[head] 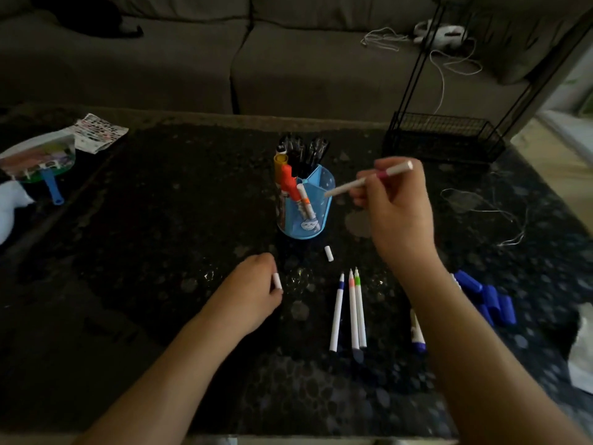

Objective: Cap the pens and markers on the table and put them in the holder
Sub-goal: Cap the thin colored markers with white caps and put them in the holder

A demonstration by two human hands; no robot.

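Three white pens (353,313), apparently uncapped, lie near the blue holder (322,205).

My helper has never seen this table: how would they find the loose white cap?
Start at the blue pen holder mid-table. In front of it, toward the person, a white cap lies on the dark tabletop. Unlike the second cap in the left hand, nothing touches it.

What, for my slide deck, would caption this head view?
Right hand holds a pink-banded pen beside the blue holder; left hand grips a white cap; three uncapped pens lie nearby.
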